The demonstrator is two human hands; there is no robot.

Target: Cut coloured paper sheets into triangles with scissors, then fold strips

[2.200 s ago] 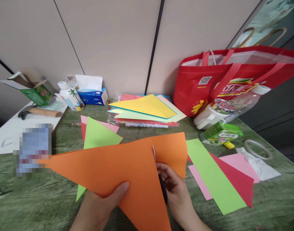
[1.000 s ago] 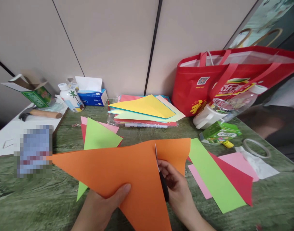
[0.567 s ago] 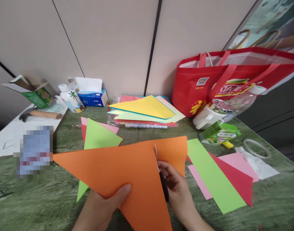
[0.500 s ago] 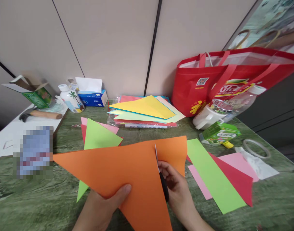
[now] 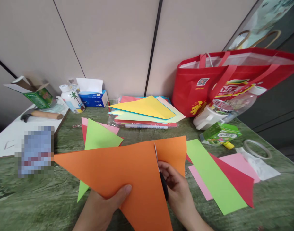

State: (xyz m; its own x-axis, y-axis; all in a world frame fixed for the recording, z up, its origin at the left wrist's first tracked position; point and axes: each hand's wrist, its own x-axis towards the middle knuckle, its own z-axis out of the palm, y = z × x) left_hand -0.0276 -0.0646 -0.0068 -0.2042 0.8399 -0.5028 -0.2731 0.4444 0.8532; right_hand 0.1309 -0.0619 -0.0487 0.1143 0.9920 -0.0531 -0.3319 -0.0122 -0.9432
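My left hand (image 5: pixel 106 205) grips an orange sheet of paper (image 5: pixel 127 163), thumb on top and the other fingers hidden beneath. The sheet is folded to a long point at the left. My right hand (image 5: pixel 177 186) is closed on black-handled scissors (image 5: pixel 163 184), whose blades lie along a line between the large part of the sheet and an orange strip (image 5: pixel 172 149) on the right. Part of the handle is hidden by the fingers. Behind the orange sheet lies a green paper triangle (image 5: pixel 99 134). A green paper strip (image 5: pixel 216 176) rests on red and pink pieces to the right.
A stack of coloured paper (image 5: pixel 147 109) lies by the wall. At the back right stand a red bag (image 5: pixel 190 83), a white mug (image 5: pixel 204 117) and a green box (image 5: pixel 221 133). A bottle (image 5: pixel 71 99), a tissue box (image 5: pixel 94 98) and a hammer (image 5: pixel 46 114) are back left.
Almost nothing differs. The hands, scissors and orange sheet hold nearly the same pose, and the view has shifted very slightly. An arm-like shape at the upper right edge is gone.
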